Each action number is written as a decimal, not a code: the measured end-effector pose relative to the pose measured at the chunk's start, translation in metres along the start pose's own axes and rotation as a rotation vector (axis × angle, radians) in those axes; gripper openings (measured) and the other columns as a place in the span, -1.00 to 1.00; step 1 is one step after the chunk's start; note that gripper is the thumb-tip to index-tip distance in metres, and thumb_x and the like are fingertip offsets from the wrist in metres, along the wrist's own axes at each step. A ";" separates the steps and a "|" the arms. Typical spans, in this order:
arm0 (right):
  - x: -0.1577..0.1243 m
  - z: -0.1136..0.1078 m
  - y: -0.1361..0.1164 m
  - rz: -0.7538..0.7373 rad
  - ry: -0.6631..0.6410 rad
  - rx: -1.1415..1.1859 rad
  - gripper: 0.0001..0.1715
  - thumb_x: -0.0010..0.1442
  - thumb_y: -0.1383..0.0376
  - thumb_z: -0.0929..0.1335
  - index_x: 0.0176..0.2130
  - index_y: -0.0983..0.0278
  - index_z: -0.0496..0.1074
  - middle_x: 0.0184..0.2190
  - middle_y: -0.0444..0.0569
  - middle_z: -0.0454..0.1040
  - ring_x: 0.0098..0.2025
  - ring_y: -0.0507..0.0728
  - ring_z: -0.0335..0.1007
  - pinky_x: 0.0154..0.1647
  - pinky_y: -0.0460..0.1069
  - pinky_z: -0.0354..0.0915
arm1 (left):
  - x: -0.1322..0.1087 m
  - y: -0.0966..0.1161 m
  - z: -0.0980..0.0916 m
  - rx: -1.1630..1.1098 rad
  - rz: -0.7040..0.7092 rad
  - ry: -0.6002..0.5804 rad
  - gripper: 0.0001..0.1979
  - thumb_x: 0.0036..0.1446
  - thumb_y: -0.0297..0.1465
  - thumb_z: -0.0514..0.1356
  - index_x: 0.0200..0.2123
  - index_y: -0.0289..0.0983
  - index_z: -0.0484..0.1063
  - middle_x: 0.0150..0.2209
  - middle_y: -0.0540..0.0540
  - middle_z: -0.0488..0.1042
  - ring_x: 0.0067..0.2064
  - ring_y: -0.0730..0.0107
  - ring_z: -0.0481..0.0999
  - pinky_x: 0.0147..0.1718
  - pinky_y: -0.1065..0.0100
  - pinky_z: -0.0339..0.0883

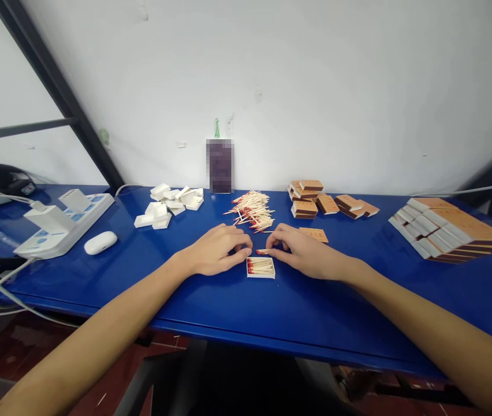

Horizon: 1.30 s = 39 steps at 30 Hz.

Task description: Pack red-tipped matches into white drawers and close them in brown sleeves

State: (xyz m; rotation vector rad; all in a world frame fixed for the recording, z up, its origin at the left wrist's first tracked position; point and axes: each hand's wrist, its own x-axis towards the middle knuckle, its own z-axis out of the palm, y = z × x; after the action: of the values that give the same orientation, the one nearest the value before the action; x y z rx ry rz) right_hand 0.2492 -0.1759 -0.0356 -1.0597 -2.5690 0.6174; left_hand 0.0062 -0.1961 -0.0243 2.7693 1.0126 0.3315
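Note:
A small white matchbox tray (261, 277) filled with red-tipped matches lies on the blue table in front of me. My right hand (300, 249) pinches a few matches (263, 251) between thumb and fingers, just above the tray's far edge. Their red heads point left. At the tray's far left corner is my left hand (220, 249), its fingers curled and thumb and index nearly together; whatever they hold, if anything, is hidden. Beyond both hands spreads a heap of loose matches (252, 211). An orange matchbox sleeve (314, 234) lies flat behind my right hand.
Empty white trays (159, 209) are piled at the back left. Orange matchboxes (309, 196) stand in a loose stack behind, with a big block of matchboxes (449, 228) at right. Left are a power strip (64, 225) with cables and a white earphone case (101, 242).

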 end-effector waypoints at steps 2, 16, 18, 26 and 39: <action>-0.003 -0.005 0.000 0.019 -0.077 0.008 -0.73 0.30 0.15 0.24 -0.25 0.25 0.42 -0.24 0.00 0.37 -0.26 0.13 0.33 -0.21 0.03 0.28 | 0.000 -0.001 0.001 0.014 -0.008 0.007 -0.72 0.38 -0.31 -0.07 -0.18 -0.26 0.41 -0.27 -0.05 0.48 -0.22 0.33 0.43 -0.15 0.28 0.14; -0.005 -0.003 -0.005 -0.038 -0.094 -0.188 -0.85 0.27 0.32 0.24 -0.37 0.25 0.27 -0.38 -0.05 0.40 -0.37 0.10 0.23 -0.31 -0.01 0.11 | -0.002 0.001 -0.002 -0.073 0.033 -0.008 -0.63 0.17 -0.07 0.19 -0.16 -0.26 0.42 -0.31 -0.03 0.43 -0.28 0.35 0.40 -0.15 0.29 0.18; -0.005 -0.005 -0.008 -0.038 -0.053 -0.178 -0.85 0.26 0.33 0.24 -0.38 0.25 0.26 -0.39 -0.06 0.39 -0.39 0.09 0.23 -0.33 -0.02 0.10 | -0.001 0.001 -0.002 -0.071 0.033 -0.007 -0.57 0.11 -0.02 0.23 -0.17 -0.26 0.43 -0.33 -0.03 0.41 -0.30 0.35 0.38 -0.17 0.29 0.19; -0.011 0.000 -0.023 -0.167 -0.022 0.005 -0.91 0.25 0.31 0.29 -0.33 0.24 0.27 -0.38 -0.12 0.38 -0.39 0.04 0.23 -0.37 -0.06 0.12 | 0.000 0.003 0.004 -0.013 0.040 0.008 -0.54 0.02 0.03 0.28 -0.25 -0.25 0.43 -0.37 -0.01 0.39 -0.33 0.35 0.36 -0.24 0.31 0.17; -0.009 -0.004 -0.025 -0.112 0.095 -0.123 -0.87 0.22 0.39 0.26 -0.23 0.27 0.39 -0.38 -0.10 0.41 -0.39 0.06 0.28 -0.34 -0.04 0.13 | -0.002 0.005 0.002 -0.025 0.039 0.033 -0.52 0.05 0.04 0.25 -0.19 -0.25 0.43 -0.34 -0.02 0.40 -0.30 0.33 0.38 -0.22 0.29 0.20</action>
State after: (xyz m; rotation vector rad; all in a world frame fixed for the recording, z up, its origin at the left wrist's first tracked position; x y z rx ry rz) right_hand 0.2428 -0.1972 -0.0207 -0.9499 -2.5889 0.3768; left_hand 0.0083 -0.2008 -0.0252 2.7733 0.9567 0.3939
